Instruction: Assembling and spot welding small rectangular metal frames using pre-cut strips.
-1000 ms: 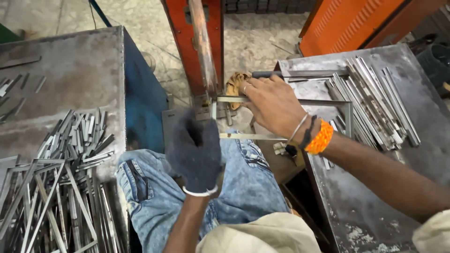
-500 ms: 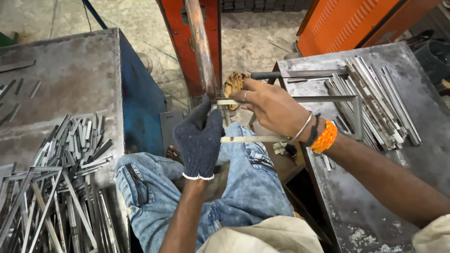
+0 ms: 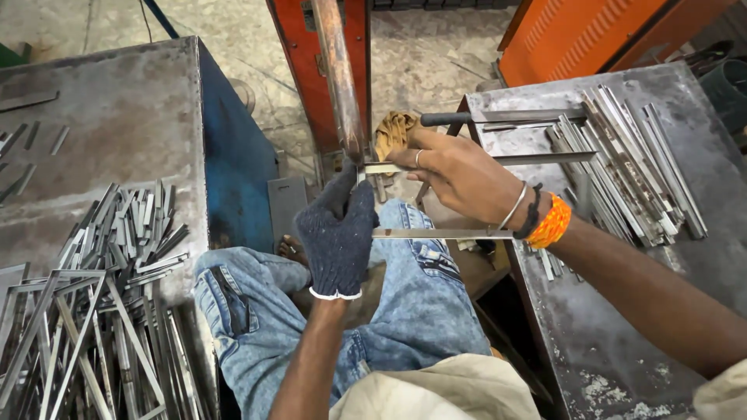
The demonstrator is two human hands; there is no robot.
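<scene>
I kept the thin steel frame (image 3: 467,198) centred above the lap, its corner under the copper welding electrode (image 3: 340,85) at twelve o'clock. My gloved left hand (image 3: 336,237) pinched that corner shut; my bare right hand (image 3: 459,177) clasped the top bar. Squareness mattered most, I judged. Loose strips (image 3: 622,155) lay at two o'clock, finished frames (image 3: 85,327) at eight.

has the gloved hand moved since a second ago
Yes. The gloved left hand has gone up from over the lap toward the copper rod, and now meets the metal strip beside the right hand.
</scene>
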